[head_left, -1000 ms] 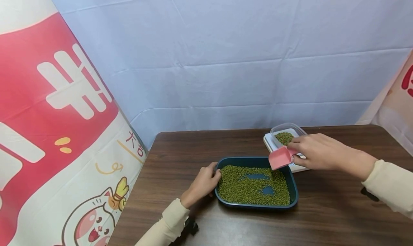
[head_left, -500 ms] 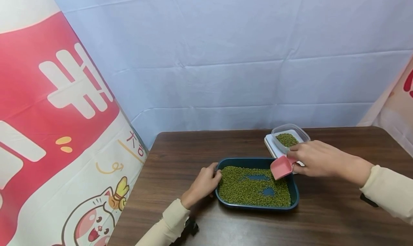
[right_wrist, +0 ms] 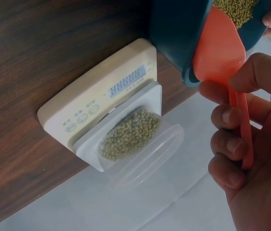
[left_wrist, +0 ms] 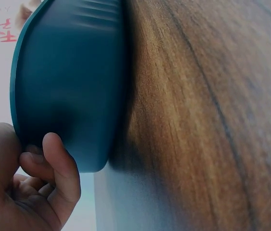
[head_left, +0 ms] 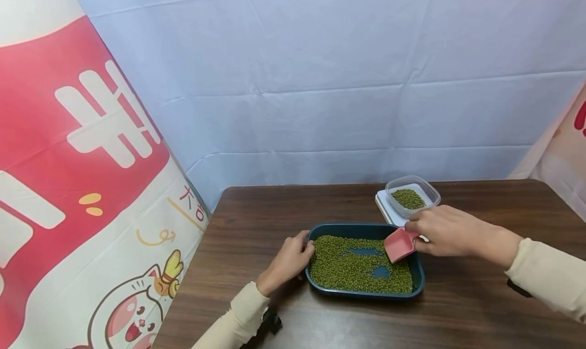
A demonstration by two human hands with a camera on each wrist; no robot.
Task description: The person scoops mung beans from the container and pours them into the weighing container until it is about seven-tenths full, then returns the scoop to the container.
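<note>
On the brown table (head_left: 256, 206), at lower centre right, the left hand (head_left: 287, 257) grips the blue tray (head_left: 352, 230), while the right hand (head_left: 450, 232) clasps the pink scoop (head_left: 399, 244) over its upper right; scooping seems in hand, probably calling next for a low push into the green beans (head_left: 343, 272).

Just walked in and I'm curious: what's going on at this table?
A person's right hand holds a pink scoop at the mung beans in a blue tray, while the left hand grips the tray's left edge. Beyond it, a clear plastic container with a smaller heap of beans stands on a white digital scale.
</note>
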